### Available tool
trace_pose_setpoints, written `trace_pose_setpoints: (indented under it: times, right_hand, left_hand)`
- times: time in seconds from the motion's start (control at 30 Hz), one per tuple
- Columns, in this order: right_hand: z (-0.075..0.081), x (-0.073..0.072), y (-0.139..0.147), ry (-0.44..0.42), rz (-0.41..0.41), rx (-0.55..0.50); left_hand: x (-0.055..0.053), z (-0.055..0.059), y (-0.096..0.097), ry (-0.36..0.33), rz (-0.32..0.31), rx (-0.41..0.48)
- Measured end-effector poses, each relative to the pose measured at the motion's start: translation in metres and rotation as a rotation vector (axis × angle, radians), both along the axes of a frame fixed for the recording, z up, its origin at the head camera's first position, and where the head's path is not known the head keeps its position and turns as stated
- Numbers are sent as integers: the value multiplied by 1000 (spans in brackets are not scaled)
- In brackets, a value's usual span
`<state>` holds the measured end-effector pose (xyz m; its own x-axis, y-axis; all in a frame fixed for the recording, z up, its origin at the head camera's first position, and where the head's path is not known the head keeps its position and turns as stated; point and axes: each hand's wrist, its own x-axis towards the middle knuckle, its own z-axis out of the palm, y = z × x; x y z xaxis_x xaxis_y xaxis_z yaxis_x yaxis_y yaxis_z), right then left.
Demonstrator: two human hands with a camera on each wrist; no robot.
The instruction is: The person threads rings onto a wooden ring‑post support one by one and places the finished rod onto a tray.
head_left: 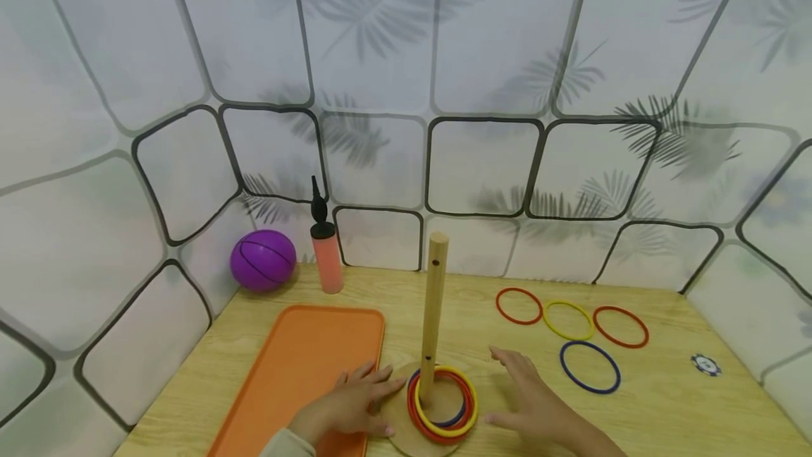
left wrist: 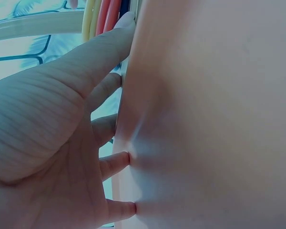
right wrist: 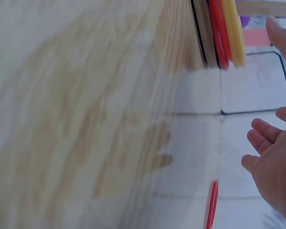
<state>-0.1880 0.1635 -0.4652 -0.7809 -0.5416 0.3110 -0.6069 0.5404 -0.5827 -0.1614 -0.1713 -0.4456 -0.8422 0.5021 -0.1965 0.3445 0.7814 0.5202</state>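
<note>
A wooden peg [head_left: 434, 302] stands upright on a round wooden base [head_left: 396, 422] at the table's front. Yellow, red and blue rings [head_left: 471, 411] lie stacked around its foot. My left hand [head_left: 352, 400] is at the base's left side, over the edge of the orange tray [head_left: 317, 344]. In the left wrist view its fingers are spread, with some fingertips on the tray and the thumb by the base. To the right of the rings, my right hand [head_left: 536, 404] hovers above the table with fingers extended, apart from the rings and holding nothing.
Two red rings, a yellow ring [head_left: 569, 320] and a blue ring [head_left: 590, 367] lie flat at the right. Beyond them is a poker chip [head_left: 706, 365]. A purple ball [head_left: 263, 260] and a pink hand pump [head_left: 327, 259] stand at the back left, near the patterned wall.
</note>
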Motion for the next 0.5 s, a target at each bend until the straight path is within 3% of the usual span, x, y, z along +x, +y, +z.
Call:
trace_pose_setpoints:
  times: [0.33, 0.5]
  right_hand:
    - [8, -11, 48, 28, -146, 16]
    - [9, -20, 76, -33, -182, 49]
  left_hand:
    - [0, 2, 0, -7, 3, -9]
    - [1, 4, 0, -9, -1, -2]
